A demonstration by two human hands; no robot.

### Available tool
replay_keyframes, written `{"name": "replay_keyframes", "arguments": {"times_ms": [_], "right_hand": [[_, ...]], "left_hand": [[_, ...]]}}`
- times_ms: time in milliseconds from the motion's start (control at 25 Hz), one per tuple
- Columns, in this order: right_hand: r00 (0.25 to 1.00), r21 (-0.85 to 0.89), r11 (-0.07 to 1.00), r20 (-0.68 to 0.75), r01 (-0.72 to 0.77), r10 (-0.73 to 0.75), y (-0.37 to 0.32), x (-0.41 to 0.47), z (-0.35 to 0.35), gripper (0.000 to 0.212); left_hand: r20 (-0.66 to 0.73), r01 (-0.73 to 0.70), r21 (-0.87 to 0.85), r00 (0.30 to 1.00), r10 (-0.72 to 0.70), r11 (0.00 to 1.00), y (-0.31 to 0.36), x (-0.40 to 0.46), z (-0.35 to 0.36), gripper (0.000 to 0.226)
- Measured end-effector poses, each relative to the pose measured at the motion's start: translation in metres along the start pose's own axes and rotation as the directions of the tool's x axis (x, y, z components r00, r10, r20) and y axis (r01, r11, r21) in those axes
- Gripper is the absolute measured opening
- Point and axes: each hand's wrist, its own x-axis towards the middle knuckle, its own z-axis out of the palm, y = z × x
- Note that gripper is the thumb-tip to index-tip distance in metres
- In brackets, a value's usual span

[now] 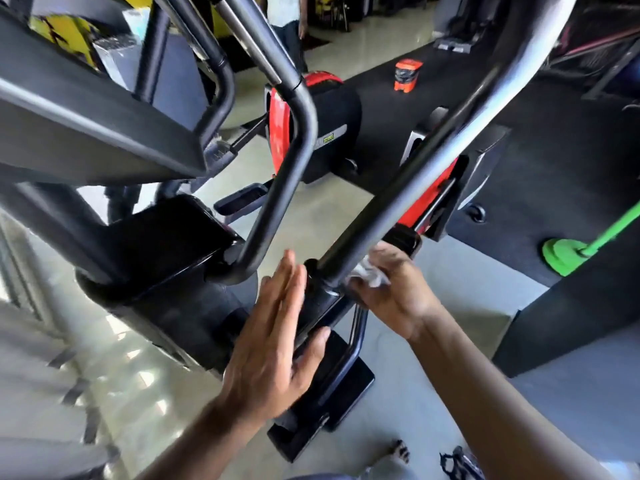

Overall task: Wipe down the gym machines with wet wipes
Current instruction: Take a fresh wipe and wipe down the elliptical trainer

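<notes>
wet wipe [369, 273] is sitting bunched up and white in the right hand [391, 296], pressed against the low end of the long black bar [398, 202] of the gym machine [162, 258]. the right hand is squeezing around the wipe, with its fingers curling under the bar where the bar is joining a black joint. just beside the bar, on its other side, the left hand [273, 344] is lying flat and loose, fingers straight and together, holding nothing. its thumb is touching the black part just under the bar. below the bar, a black foot pedal [332, 403] is sitting over the pale floor [450, 358]. a second bent black tube [287, 174] is standing near the bar, closer to the machine's big black body. past the top of the bar, a red and black machine [311, 129] is resting on the floor. far beyond the bar, a small orange and black tub [408, 76] is standing on a dark mat [554, 168]. off to the side of the bar, a bright green thing [568, 251] with a round base is sitting on the mat. someone's legs [287, 32] are showing far behind the bar.
</notes>
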Motion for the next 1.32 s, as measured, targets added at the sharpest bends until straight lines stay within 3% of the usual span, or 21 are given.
{"name": "replay_keyframes", "arguments": {"times_ms": [80, 160, 280, 400, 640, 880, 1080, 1240, 1320], "right_hand": [[0.997, 0.061, 0.995, -0.036, 0.074, -0.072, -0.014, 0.0, -0.032, 0.033], [0.988, -0.01, 0.996, -0.123, 0.09, -0.09, -0.023, 0.001, -0.071, 0.029], [0.966, -0.131, 0.987, -0.228, 0.097, -0.125, -0.031, -0.01, -0.126, 0.02], [0.943, -0.072, 0.99, -0.304, 0.118, -0.135, -0.038, -0.028, -0.18, 0.017], [0.909, -0.108, 0.993, -0.408, 0.047, -0.088, -0.061, -0.009, -0.264, 0.01], [0.943, -0.262, 0.965, -0.328, -0.026, -0.064, -0.08, 0.076, -0.272, 0.005], [0.991, -0.334, 0.942, -0.125, 0.005, -0.05, -0.108, 0.142, -0.271, 0.008], [0.999, -0.403, 0.915, 0.044, 0.014, 0.004, -0.128, 0.206, -0.272, 0.009], [0.987, -0.486, 0.874, 0.138, -0.006, 0.084, -0.138, 0.24, -0.271, 0.007]], "left_hand": [[-0.037, -0.176, 0.081, 0.983, 0.18, 0.981, 0.023, -0.005, 0.02, 0.074], [0.052, -0.281, -0.008, 0.958, 0.281, 0.96, 0.039, -0.003, 0.056, 0.07], [0.226, -0.094, -0.122, 0.967, 0.119, 0.988, 0.042, 0.028, 0.115, 0.063], [0.245, 0.11, -0.152, 0.967, -0.07, 0.982, 0.033, 0.073, 0.158, 0.058], [0.351, 0.218, -0.035, 0.917, -0.192, 0.975, 0.021, 0.149, 0.233, 0.066], [0.319, 0.349, 0.015, 0.886, -0.336, 0.937, -0.016, 0.173, 0.261, 0.073], [0.199, 0.444, 0.057, 0.873, -0.446, 0.894, -0.045, 0.204, 0.264, 0.07], [0.033, 0.524, 0.157, 0.844, -0.535, 0.837, -0.057, 0.234, 0.256, 0.066], [-0.06, 0.598, 0.23, 0.796, -0.602, 0.768, -0.061, 0.248, 0.245, 0.066]]}}
